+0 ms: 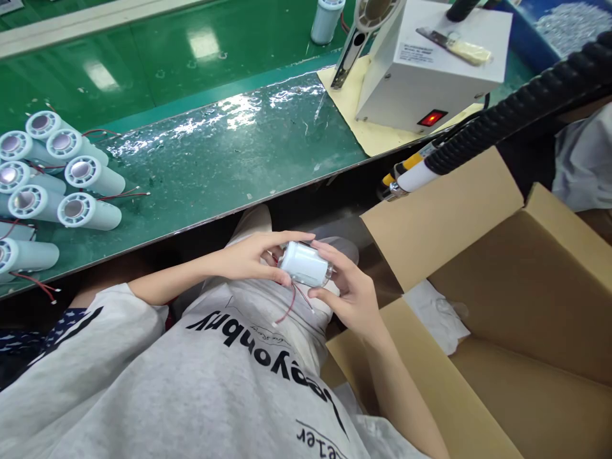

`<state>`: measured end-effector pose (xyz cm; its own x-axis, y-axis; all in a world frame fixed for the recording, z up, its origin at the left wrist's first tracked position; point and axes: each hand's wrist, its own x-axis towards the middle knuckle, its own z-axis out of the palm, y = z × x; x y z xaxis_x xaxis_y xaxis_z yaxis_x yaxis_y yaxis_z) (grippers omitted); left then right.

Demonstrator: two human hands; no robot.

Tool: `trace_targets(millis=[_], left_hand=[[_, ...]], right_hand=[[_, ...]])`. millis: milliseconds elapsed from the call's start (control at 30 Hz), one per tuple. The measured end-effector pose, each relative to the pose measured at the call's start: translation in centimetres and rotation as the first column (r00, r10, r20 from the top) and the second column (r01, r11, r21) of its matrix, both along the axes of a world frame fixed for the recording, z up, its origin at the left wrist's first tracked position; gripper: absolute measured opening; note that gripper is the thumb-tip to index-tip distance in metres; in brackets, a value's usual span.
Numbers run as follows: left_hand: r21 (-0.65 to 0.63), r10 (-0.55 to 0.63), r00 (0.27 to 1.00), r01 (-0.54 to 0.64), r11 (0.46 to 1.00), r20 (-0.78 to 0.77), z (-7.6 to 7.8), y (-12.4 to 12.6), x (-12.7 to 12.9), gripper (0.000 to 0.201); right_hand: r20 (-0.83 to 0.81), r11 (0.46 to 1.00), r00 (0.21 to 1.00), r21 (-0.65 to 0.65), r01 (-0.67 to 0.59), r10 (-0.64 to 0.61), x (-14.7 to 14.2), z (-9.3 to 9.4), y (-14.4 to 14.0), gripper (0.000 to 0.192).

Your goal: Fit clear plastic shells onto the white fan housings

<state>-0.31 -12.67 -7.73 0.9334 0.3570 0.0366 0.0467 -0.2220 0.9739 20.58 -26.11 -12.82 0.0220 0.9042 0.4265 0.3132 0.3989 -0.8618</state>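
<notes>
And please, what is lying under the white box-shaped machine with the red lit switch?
A pale yellow sheet shows under the white box-shaped machine, sticking out at its left and front, on the glossy green tabletop. The part directly beneath is covered, so I cannot see it.

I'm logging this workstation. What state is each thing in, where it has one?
Left hand: gripping one end of the held cylinder
Right hand: gripping the other end
Held cylinder: tilted sideways, wires dangling
Bench cylinders: clustered together
Power switch: lit red
Cardboard box: open
Blue bin: open, holding pale pieces
</notes>
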Motion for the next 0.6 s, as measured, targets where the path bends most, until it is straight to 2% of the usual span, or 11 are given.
trace_targets(millis=[67,133,233,367,467,533,567,600], left_hand=[[0.07,-0.041,0.998,0.039,0.997,0.039,0.3,0.2,-0.2,0.078],[0.048,-0.065,0.997,0.063,0.997,0.052,0.5,0.1,-0.3,0.075],[-0.049,-0.067,0.997,0.068,0.996,0.025,0.1,-0.1,-0.3,0.074],[-0.172,-0.104,0.995,0.102,0.98,-0.004,-1.7,-0.5,0.0,0.08],[-0.224,-0.042,0.994,0.019,0.974,-0.099,-1.9,-0.9,-0.3,0.072],[-0.145,0.017,0.974,-0.05,0.988,-0.224,-0.8,-0.5,-0.7,0.059],[-0.054,0.052,0.957,-0.07,0.996,-0.286,0.0,0.2,-0.8,0.055],[0.057,0.092,0.94,-0.077,0.995,-0.327,0.7,1.1,-0.7,0.053]], right_hand=[[-0.198,0.991,0.98,-0.124,-0.05,0.025,0.0,0.1,-0.1,0.056],[-0.316,0.976,0.949,-0.202,-0.086,0.018,0.0,0.2,-0.3,0.056],[-0.357,0.959,0.934,-0.27,-0.083,-0.02,0.2,0.3,-0.6,0.054],[-0.364,0.921,0.931,-0.371,-0.118,-0.027,-0.2,-0.4,-0.4,0.059],[-0.384,0.911,0.923,-0.382,-0.154,-0.005,-1.3,-1.0,-0.5,0.064],[-0.347,0.916,0.937,-0.366,-0.167,0.032,-0.7,-1.4,-0.8,0.061],[-0.298,0.925,0.955,-0.361,-0.121,0.009,0.5,-1.7,-1.2,0.057],[-0.234,0.933,0.97,-0.359,-0.019,-0.07,2.3,-2.0,-1.8,0.053]])
